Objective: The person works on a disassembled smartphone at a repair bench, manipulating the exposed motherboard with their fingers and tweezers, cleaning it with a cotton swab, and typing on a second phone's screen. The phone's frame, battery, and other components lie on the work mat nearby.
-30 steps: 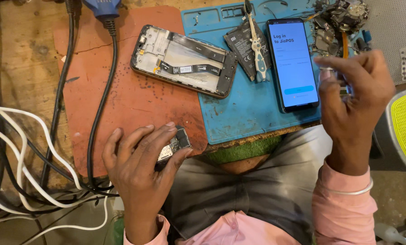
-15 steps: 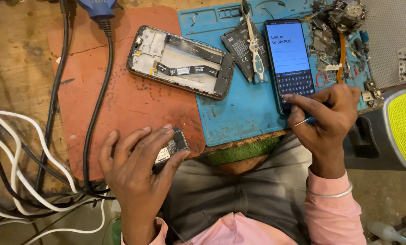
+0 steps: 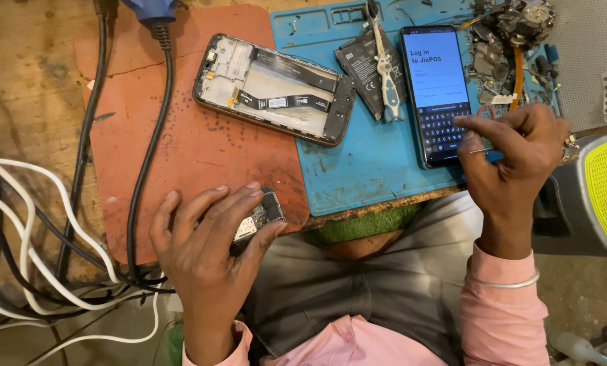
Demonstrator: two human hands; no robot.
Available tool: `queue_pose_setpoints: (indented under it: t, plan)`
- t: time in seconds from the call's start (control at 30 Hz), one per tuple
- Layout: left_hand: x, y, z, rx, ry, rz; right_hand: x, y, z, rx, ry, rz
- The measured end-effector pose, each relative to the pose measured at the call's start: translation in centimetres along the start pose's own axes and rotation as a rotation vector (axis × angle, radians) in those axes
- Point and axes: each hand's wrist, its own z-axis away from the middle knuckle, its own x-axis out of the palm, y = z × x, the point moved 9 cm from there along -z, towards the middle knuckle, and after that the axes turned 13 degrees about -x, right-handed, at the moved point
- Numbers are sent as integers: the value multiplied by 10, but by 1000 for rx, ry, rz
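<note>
Small circuit board (image 3: 259, 218) gripped by curled fingers of left hand (image 3: 205, 247) on red mat (image 3: 202, 149), lit phone (image 3: 442, 95) touched by right hand (image 3: 517, 152), fingers pinched narrow, on blue mat (image 3: 358, 163).

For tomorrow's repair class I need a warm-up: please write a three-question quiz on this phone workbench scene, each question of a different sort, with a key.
1. True or false: the left hand holds a small circuit board over the red mat.
2. Multiple choice: the right hand touches the lit phone at
A. its top edge
B. its on-screen keyboard
C. its back cover
3. Fill in: the opened phone frame lies across the red mat and the ____ mat.

Key
1. True
2. B
3. Blue
</note>
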Motion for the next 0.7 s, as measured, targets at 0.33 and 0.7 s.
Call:
queue_pose_setpoints:
  t: [0.33, 0.7]
  plan:
    - [2, 1, -1, 9, 2, 3, 5, 8, 2, -14, -35, -24]
    - [-1, 2, -1, 8, 13, -3, 4, 4, 4, -39, -32, 4]
